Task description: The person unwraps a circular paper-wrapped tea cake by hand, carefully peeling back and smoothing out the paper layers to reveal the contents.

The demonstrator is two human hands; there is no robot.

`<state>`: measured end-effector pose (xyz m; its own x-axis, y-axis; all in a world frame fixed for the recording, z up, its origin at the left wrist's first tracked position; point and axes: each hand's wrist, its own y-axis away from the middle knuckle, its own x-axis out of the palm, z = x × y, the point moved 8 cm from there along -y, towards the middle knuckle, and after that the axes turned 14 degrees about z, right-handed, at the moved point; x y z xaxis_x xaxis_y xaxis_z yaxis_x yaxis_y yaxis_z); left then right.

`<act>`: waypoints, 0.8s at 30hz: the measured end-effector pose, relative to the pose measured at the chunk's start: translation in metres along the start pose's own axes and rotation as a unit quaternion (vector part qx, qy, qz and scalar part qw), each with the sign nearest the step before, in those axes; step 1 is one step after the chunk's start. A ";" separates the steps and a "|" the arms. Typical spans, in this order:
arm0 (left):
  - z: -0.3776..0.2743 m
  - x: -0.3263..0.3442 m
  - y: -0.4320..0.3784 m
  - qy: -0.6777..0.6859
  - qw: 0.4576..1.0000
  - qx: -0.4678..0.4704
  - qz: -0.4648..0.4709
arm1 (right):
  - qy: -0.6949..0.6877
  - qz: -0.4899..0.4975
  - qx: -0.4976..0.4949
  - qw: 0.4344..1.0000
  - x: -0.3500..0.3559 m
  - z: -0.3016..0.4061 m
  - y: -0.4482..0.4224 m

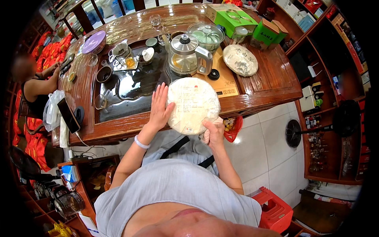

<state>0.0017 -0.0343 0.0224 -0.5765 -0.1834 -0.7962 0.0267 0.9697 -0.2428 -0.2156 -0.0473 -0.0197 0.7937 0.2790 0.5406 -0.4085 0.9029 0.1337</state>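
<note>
A round, paper-wrapped tea cake (pixel 192 105) is held up at the front edge of the tea table, its printed side facing me. My left hand (pixel 160 108) lies along its left rim, fingers straight and thumb on the wrapper. At the lower right, my right hand (pixel 214 131) grips the rim with the thumb on top. Bunched in that same hand is a pinkish cloth (pixel 205 137). The hidden underside keeps my right fingertips partly out of sight. A second wrapped tea cake (pixel 240 60) lies on the table to the right.
Beyond the cake stands a glass kettle (pixel 183 56), beside a lidded glass bowl of cups (pixel 207 35). A black tea tray (pixel 133 86) bears small teaware. A phone (pixel 68 115) leans at the left. Another person (pixel 38 86) sits there. Below right are a red basket (pixel 237 130) and red stool (pixel 274 211).
</note>
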 end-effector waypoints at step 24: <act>-0.013 0.020 -0.010 -0.116 0.987 0.021 0.109 | -0.031 -0.006 0.027 0.999 -0.008 -0.031 -0.010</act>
<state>-0.0207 -0.0451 0.0159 -0.3510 -0.0076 -0.9363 0.1655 0.9837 -0.0700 -0.2042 -0.0480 -0.0510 0.7693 0.2462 0.5896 -0.4250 0.8862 0.1845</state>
